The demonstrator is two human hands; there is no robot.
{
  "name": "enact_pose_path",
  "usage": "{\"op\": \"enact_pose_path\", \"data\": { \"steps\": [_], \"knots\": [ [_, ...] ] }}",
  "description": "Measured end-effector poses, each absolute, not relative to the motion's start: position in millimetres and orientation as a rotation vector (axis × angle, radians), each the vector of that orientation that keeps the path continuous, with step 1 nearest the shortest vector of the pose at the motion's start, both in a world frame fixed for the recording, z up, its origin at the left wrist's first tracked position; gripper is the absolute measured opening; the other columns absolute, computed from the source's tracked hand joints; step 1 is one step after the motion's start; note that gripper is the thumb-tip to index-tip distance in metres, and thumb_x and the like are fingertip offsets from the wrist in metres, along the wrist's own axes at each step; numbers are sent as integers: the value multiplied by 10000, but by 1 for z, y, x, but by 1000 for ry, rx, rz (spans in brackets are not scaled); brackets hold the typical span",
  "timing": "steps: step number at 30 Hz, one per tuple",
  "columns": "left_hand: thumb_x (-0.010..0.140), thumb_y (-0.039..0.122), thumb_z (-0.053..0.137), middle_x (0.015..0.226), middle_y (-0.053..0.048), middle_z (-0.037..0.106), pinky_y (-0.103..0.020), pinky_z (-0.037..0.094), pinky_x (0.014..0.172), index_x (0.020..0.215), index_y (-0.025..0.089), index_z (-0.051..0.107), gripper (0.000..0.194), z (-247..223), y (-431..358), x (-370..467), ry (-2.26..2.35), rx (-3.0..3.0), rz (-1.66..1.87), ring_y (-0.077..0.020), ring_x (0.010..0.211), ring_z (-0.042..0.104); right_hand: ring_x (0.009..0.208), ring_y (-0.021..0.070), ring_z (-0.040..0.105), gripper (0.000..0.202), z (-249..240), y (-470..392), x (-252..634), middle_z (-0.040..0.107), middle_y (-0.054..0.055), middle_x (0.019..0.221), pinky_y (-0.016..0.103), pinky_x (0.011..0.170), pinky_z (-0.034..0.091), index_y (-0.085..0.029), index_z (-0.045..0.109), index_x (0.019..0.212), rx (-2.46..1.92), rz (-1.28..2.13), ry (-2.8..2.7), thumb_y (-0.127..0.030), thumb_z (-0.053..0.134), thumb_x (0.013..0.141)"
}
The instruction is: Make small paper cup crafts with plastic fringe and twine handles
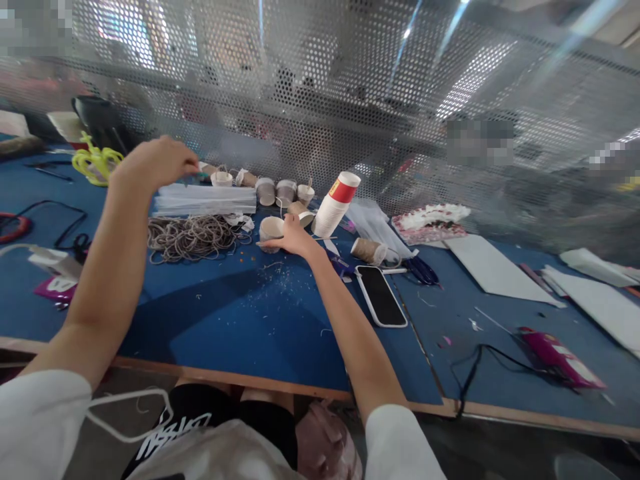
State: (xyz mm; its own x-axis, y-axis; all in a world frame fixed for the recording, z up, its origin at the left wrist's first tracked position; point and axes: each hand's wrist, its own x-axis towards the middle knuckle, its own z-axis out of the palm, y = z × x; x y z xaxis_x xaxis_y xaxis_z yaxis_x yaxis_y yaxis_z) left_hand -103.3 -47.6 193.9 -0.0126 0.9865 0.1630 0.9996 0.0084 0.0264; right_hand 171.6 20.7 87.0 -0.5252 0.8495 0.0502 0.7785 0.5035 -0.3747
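Observation:
My left hand (163, 162) is raised over the back left of the blue table, its fingers bent together around something small and greenish that is too small to name. Below it lie a stack of white translucent strips (207, 200) and a tangled heap of grey-brown cord (193, 237). My right hand (290, 237) has its thumb and fingers on a small paper cup (271, 229) wrapped in cord, near the middle. Right behind that hand a brown wrapped cup (300, 212) lies tilted. A leaning stack of white paper cups (333, 215) stands just to the right.
Several small wrapped cups (286, 192) line the back. Toward the right are a phone (382, 297), a cord roll (369, 251), dark blue scissors (423, 270), white boards (503, 270) and a purple packet (563, 358). A yellow-green holder (96, 163) stands at the left, before a perforated metal screen (320, 113).

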Motion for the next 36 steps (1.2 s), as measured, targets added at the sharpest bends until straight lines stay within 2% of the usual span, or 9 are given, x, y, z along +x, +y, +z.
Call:
{"op": "enact_pose_path", "data": {
  "steps": [5, 9, 12, 16, 21, 24, 27, 31, 36],
  "knots": [
    [856, 341, 347, 746, -64, 635, -334, 489, 795, 978, 123, 655, 396, 215, -76, -110, -2373, -1760, -252, -196, 774, 581, 1344, 421, 388, 971, 96, 16, 171, 376, 315, 1416, 473, 1081, 368, -13, 355, 1380, -1444, 497, -2510, -499, 798, 665],
    [870, 369, 348, 731, -13, 650, -240, 460, 786, 895, 103, 648, 402, 212, -75, -103, -2215, -2051, -562, -105, 650, 591, 1303, 406, 442, 886, 103, 12, 169, 437, 288, 1383, 475, 1046, 398, -43, 419, 1342, -1476, 435, -2523, -483, 796, 671],
    [872, 378, 377, 667, 7, 644, -238, 441, 795, 838, 103, 649, 389, 207, -67, -89, -2077, -2328, -518, -77, 575, 571, 1160, 399, 548, 677, 120, 1, 173, 584, 244, 1197, 503, 949, 453, -65, 551, 1189, -1515, 261, -2507, -457, 787, 690],
    [881, 353, 393, 692, -12, 680, -242, 442, 751, 805, 123, 646, 350, 203, -60, -70, -1960, -2612, -435, -70, 514, 545, 859, 275, 634, 315, 154, -32, 184, 642, 113, 850, 435, 793, 515, -146, 626, 882, -1450, 245, -2484, -451, 669, 820],
    [849, 387, 461, 747, 1, 678, -262, 481, 743, 880, 216, 721, 312, 194, -51, -62, -1908, -2946, -277, -149, 686, 663, 1192, 344, 486, 476, 180, -62, 186, 527, 120, 1193, 523, 947, 453, -195, 524, 1204, -1127, -95, -2326, -375, 716, 808],
    [848, 451, 480, 839, -2, 685, -316, 501, 809, 1015, 278, 727, 345, 188, -47, -64, -1927, -3027, -181, -208, 837, 688, 1261, 362, 429, 413, 178, -56, 182, 527, 105, 1203, 534, 995, 407, -216, 555, 1198, -994, -26, -2470, -325, 703, 828],
    [853, 528, 471, 877, -19, 688, -346, 508, 816, 1071, 289, 715, 405, 186, -45, -66, -1948, -3009, -166, -226, 857, 688, 1020, 288, 589, 124, 171, -42, 181, 609, 78, 893, 445, 899, 447, -179, 653, 931, -1026, 237, -2591, -279, 581, 920],
    [857, 561, 448, 843, -37, 688, -346, 515, 791, 1105, 257, 698, 464, 183, -39, -67, -1990, -2934, -261, -208, 794, 685, 657, 167, 592, 302, 165, -34, 181, 551, 23, 609, 329, 702, 437, -162, 623, 768, -1083, 541, -2573, -273, 449, 988],
    [870, 582, 414, 861, -51, 707, -342, 512, 790, 1133, 222, 672, 514, 172, -24, -75, -2021, -2940, -227, -194, 778, 678, 548, 130, 549, 290, 164, -37, 184, 557, 8, 563, 293, 617, 406, -176, 585, 724, -1167, 574, -2552, -229, 451, 976]
  ]
}}
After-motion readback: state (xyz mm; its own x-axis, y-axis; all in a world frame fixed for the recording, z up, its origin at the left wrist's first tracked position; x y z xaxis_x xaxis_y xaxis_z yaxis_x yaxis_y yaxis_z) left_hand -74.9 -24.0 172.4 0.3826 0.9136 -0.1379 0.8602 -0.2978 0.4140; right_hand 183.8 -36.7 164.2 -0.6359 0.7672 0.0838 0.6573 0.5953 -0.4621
